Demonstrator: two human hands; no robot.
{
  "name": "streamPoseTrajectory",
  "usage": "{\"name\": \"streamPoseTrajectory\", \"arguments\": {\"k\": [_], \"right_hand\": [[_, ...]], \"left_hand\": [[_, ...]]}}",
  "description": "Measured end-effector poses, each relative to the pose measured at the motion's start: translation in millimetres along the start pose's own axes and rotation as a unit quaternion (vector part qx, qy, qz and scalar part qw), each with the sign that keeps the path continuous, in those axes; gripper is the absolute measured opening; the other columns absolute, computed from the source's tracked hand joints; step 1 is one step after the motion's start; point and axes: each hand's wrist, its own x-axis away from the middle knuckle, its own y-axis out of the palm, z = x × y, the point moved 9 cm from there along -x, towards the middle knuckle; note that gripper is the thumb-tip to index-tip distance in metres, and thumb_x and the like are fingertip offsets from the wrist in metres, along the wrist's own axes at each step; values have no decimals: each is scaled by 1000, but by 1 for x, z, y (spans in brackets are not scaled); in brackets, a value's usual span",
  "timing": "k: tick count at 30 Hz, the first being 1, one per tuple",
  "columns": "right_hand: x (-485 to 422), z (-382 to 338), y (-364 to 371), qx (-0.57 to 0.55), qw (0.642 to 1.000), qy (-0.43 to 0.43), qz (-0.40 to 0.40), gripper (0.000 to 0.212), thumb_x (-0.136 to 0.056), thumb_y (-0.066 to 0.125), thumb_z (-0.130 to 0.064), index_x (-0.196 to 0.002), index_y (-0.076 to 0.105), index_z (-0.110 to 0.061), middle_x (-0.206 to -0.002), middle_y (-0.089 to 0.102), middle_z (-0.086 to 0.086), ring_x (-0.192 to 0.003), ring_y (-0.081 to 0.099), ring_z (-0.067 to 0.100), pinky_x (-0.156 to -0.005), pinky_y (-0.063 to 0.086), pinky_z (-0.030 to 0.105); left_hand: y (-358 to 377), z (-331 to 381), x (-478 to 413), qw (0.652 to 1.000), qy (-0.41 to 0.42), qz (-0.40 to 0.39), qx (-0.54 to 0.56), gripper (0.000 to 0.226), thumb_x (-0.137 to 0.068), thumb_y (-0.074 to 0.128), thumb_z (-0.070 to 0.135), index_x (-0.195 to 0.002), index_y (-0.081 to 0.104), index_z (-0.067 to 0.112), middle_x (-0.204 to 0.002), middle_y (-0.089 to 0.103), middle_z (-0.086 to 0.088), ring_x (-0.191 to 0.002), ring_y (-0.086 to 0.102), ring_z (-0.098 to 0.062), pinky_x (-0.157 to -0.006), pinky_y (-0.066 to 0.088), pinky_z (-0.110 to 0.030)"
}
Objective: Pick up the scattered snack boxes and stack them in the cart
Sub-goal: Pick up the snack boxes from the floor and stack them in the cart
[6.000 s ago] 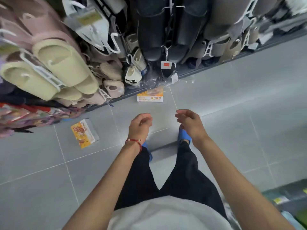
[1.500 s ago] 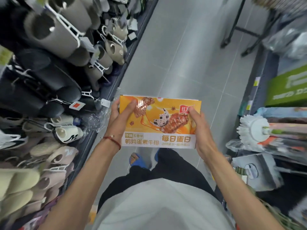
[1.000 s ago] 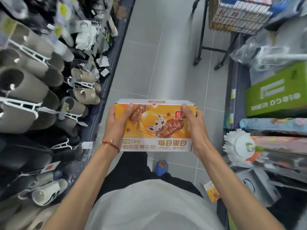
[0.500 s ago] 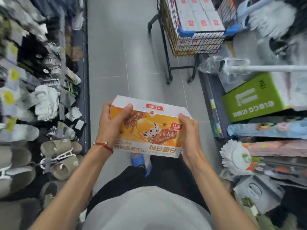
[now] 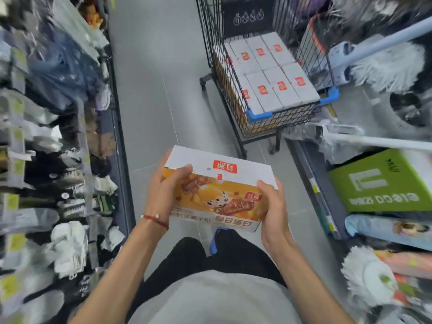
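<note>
An orange and white snack box [image 5: 217,190] is held in front of my waist, its white top tilted away from me. My left hand [image 5: 163,190] grips its left end, thumb over the printed face. My right hand [image 5: 272,206] grips its right end. Ahead and to the right stands a black wire cart [image 5: 236,108] with blue corner bumpers. Inside it lie several white-topped snack boxes [image 5: 268,71] packed in neat rows. The cart is well beyond arm's reach of the held box.
Grey tile aisle floor [image 5: 154,90] runs ahead. A rack of socks and slippers [image 5: 58,160] lines the left side. On the right are a green carton [image 5: 383,183], mop heads [image 5: 388,64] and a long handle [image 5: 374,142] jutting toward the cart.
Since six seconds ago both hands took up a box from the floor. Over the last second the view swung toward the cart, which now appears closer, and the box tilted its top away.
</note>
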Motion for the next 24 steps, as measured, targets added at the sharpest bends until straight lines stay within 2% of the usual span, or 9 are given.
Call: {"name": "streamPoseTrajectory", "arguments": {"k": [2,4,6,8,12,15,17,20,24], "right_hand": [[-24,-19,15,3,1000,-5,-5,48,-94,63,-33,-140,53,-23,-108,79,2,-98,77,20,-76,59,35],[-46,-38,31,-3,1000,-14,-3,40,-100,59,-26,-139,54,-22,-107,79,2,-97,77,20,-76,59,35],[-71,-54,46,-7,1000,-17,3,37,-102,57,-23,-139,55,-21,-109,79,4,-101,76,24,-78,60,37],[-96,-68,62,-10,999,-28,11,39,-99,59,-24,-138,57,-22,-112,78,6,-106,75,30,-81,60,40],[-147,-94,103,-32,998,-44,41,57,-85,62,-33,-141,56,-23,-115,78,8,-106,75,30,-93,59,49],[-179,-117,137,-55,994,-59,70,65,-85,61,-40,-148,50,-28,-119,77,5,-110,74,27,-100,56,51],[-198,-130,157,-81,991,-63,90,68,-87,62,-42,-152,47,-28,-123,76,3,-113,73,26,-103,55,52],[-223,-152,180,-129,981,-71,126,71,-88,64,-40,-155,42,-30,-126,75,1,-115,72,25,-105,53,52],[-256,-175,193,-165,968,-74,172,84,-83,74,-49,-157,37,-35,-128,74,-1,-121,70,23,-113,46,58]], "left_hand": [[8,19,-27,1000,-7,-11,-8,34,-92,67,29,-125,62,21,-98,78,-1,-78,76,-14,-56,54,-17],[15,39,-52,1000,-9,-16,-5,32,-92,66,28,-123,62,21,-98,78,-1,-80,76,-17,-57,55,-19],[21,57,-82,1000,-12,-23,-12,29,-92,65,29,-120,63,22,-97,79,0,-82,76,-18,-60,55,-21],[25,72,-114,1000,-20,-24,-7,25,-92,66,28,-115,63,22,-92,79,1,-76,76,-14,-56,54,-19],[35,110,-189,998,-12,-50,-26,34,-91,66,31,-124,62,22,-99,78,-2,-78,75,-14,-64,52,-24],[43,152,-252,997,8,-75,-20,43,-92,64,24,-134,60,20,-104,76,-5,-73,74,-10,-57,54,-19],[53,180,-286,993,13,-108,-35,44,-92,62,20,-136,59,26,-107,76,-4,-74,75,-11,-58,55,-20],[71,226,-327,987,41,-149,-47,46,-94,60,16,-137,57,31,-96,78,7,-76,75,-11,-60,57,-20],[109,271,-372,975,52,-194,-93,47,-95,59,19,-138,56,35,-105,77,4,-83,76,-13,-64,58,-20]]}}
